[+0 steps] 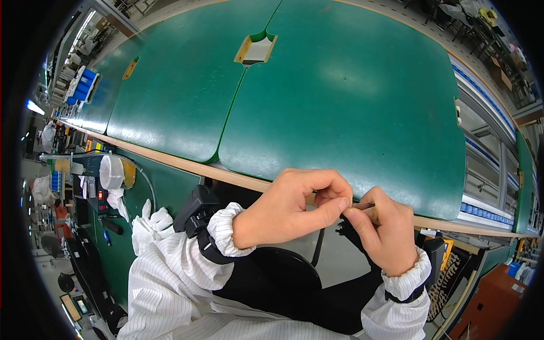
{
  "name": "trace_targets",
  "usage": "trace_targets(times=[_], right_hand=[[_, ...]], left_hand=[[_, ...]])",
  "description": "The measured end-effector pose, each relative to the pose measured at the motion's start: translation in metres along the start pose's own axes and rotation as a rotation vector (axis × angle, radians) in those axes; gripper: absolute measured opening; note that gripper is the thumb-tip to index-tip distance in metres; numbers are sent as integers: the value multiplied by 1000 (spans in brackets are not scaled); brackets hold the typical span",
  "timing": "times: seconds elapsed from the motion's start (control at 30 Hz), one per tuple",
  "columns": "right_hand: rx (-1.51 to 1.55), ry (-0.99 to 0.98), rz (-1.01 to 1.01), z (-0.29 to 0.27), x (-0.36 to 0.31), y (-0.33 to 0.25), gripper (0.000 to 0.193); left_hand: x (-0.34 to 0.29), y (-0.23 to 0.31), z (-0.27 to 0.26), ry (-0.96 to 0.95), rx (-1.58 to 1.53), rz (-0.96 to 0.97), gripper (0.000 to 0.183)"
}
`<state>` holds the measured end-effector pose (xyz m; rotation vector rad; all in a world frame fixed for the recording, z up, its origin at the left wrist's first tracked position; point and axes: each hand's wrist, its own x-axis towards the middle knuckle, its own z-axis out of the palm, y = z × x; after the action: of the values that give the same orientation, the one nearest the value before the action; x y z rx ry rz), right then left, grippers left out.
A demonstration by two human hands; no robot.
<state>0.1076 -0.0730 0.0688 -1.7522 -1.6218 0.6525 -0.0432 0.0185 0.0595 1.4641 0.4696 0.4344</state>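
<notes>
Both of my hands meet in front of the near edge of the green tabletop (345, 113). My left hand (286, 209) is closed, thumb and forefinger pinched together. Whatever lies between those fingertips is too small and hidden to name. Touching or nearly touching it, my right hand (391, 232) grips a thin dark, slender piece (364, 205) between thumb and fingers. Its kind is not clear, since the fingers cover most of it.
A cutout with a wooden frame (242, 50) breaks the tabletop's far middle. On the left side bench lie white gloves (152, 228), a screwdriver (112, 225) and a round container (112, 173). Metal rails (487, 153) run along the right. A black seat (277, 277) is below my arms.
</notes>
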Motion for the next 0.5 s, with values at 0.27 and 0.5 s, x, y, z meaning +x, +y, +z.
trace_targets(times=[0.27, 0.5], right_hand=[[-27, -5, -13, 0, 0, 1, 26], [-14, -16, -10, 0, 0, 2, 27]], left_hand=[[0, 0, 0, -3, -46, -32, 7], [0, 0, 0, -21, -52, -53, 7]])
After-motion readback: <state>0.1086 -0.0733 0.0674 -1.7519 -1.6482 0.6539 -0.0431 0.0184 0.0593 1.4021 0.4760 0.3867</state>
